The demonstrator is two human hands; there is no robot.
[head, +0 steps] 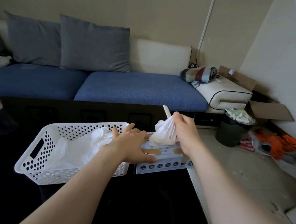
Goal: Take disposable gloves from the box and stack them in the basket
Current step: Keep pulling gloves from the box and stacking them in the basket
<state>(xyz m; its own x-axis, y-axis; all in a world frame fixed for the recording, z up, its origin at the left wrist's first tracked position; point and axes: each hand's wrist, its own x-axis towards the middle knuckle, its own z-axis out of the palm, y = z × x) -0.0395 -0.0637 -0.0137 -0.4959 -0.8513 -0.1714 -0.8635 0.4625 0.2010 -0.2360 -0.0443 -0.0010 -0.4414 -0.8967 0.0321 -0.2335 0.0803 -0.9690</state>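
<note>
A thin, translucent white plastic disposable glove [162,134] stands bunched above the slot of a pale blue and white cardboard box [164,162]. Its lower end is in the opening and its long axis rises toward one o'clock. The right hand [184,129] grips its upper end, fingers [177,115] curled tight around the crumpled film. The left hand [133,144] lies flat on the box's nine o'clock end, fingers spread and straight, apparently steadying it.

The box sits near the right edge of a glossy black worktop [147,204], long axis running nine to three o'clock. Just beside it at nine o'clock is a white perforated plastic basket [36,142] holding a loose pile [78,149] of the same white gloves.

From the gripping fingers the basket lies at about eight o'clock, past the left hand, which is the nearer hand to it. The glove likely needs lifting clear of the slot, then carrying across. At twelve o'clock beyond the worktop is a blue-cushioned sofa [134,88].
</note>
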